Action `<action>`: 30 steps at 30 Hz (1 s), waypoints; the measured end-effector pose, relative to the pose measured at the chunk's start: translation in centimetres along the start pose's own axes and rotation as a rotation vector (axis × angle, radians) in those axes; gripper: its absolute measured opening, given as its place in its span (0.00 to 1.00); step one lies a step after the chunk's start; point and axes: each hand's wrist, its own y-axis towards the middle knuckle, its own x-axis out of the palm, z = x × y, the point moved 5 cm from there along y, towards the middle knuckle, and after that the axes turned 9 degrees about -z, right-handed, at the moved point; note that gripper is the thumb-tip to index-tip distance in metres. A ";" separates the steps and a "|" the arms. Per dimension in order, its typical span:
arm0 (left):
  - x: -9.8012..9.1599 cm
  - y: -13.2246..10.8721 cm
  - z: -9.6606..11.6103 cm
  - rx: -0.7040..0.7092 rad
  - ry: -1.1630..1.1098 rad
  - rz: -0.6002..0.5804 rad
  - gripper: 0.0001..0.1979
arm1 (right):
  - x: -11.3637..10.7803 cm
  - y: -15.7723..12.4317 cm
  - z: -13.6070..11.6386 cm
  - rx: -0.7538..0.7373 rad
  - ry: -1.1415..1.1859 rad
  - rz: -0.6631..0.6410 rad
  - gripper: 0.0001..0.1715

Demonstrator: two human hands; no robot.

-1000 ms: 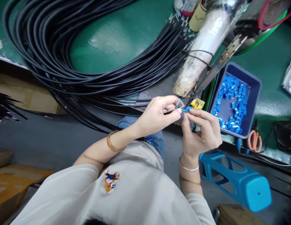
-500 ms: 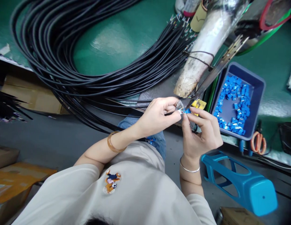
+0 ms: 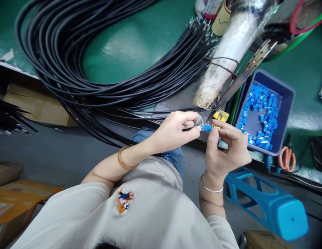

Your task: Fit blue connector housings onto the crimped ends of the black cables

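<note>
My left hand [image 3: 176, 129] is closed on the end of a black cable, with fine wires showing at its fingertips. A small blue connector [image 3: 207, 128] sits at the wire ends, between my two hands. Thumb and forefinger of my right hand [image 3: 225, 145] pinch the connector's far end. Just behind the fingers are a yellow piece [image 3: 221, 116] and the tip of a slanted metal bar [image 3: 242, 76]. A clear, shiny bit [image 3: 199, 121] shows by my left fingertips; I cannot tell what it is.
A thick bundle of black cables [image 3: 119, 90] curves over the green table [image 3: 124, 48]. To the right stands a grey-blue bin [image 3: 287, 103] of blue connectors [image 3: 268, 119], near orange-handled scissors [image 3: 287, 158]. A wrapped white tube [image 3: 225, 62] leans above my hands. Below right lies a blue plastic stool [image 3: 267, 204].
My right hand has shifted slightly right and down, its fingers now at the connector's far end, so more of the blue connector shows. My left hand has dropped slightly, still gripping the cable.
</note>
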 end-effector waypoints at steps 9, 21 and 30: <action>0.0 -1.0 0.8 0.100 0.043 -0.031 0.10 | 0.1 0.1 0.4 0.142 0.228 -0.142 0.04; 0.0 -0.4 -0.1 0.028 -0.098 -0.019 0.09 | -1.7 -0.6 0.2 0.021 0.241 0.331 0.11; 0.2 0.4 -0.6 0.016 -0.116 -0.001 0.09 | 0.5 -0.9 0.3 0.050 0.136 0.004 0.05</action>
